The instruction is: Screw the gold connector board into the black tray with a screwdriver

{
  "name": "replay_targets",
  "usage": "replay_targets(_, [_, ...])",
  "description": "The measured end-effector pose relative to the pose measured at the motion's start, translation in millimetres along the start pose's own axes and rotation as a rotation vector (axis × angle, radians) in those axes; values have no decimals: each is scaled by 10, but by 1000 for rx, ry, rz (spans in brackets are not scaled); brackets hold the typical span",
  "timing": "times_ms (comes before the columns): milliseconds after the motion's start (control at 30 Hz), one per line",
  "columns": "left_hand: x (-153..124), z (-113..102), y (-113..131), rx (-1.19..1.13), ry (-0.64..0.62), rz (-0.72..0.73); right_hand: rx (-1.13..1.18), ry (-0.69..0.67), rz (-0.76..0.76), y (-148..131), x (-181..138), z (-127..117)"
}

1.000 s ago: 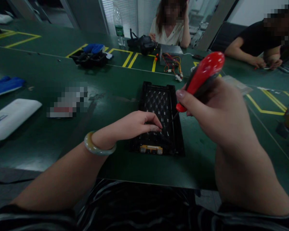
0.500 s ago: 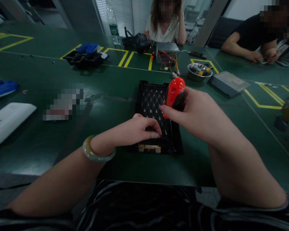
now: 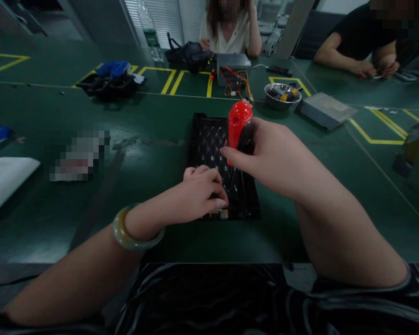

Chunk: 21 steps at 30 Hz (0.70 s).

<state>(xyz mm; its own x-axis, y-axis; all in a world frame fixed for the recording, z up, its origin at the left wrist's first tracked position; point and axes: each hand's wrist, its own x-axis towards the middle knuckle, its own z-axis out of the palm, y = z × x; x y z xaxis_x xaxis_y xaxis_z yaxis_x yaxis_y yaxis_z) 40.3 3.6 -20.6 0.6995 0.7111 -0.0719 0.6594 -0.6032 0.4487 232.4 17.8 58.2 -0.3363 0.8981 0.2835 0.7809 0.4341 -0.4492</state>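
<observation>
In the head view a black plastic panel (image 3: 209, 139) with a raised diamond pattern lies on the table in front of me. My right hand (image 3: 274, 156) is wrapped round a red and black screwdriver (image 3: 240, 122), whose handle stands up over the panel's right part. Its thin shaft points down to the panel; the tip is hard to make out. My left hand (image 3: 199, 193) rests over the panel's near part, its thumb and forefinger pinched together. Whatever they hold, if anything, is hidden. Just under these fingers shows a small orange-brown circuit board (image 3: 223, 214), partly covered.
Behind the panel are a metal bowl (image 3: 279, 103) of tools, a grey power supply box (image 3: 232, 63) with loose wires, and a flat metal cover (image 3: 326, 111). A black tray (image 3: 94, 88) stands farther left, a white object (image 3: 9, 181) nearer. Two people sit across the table.
My left hand has shifted toward me and now covers more of the circuit board, its fingers curled more. The screwdriver remains upright in my right hand. The whole view has moved slightly.
</observation>
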Motion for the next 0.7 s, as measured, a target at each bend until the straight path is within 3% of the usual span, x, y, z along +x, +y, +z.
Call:
replay_targets(500, [32, 55, 11, -56, 9, -90, 60, 14, -40, 23, 2, 37])
replay_targets(700, [7, 33, 26, 49, 80, 13, 75, 60, -46, 28, 3, 38])
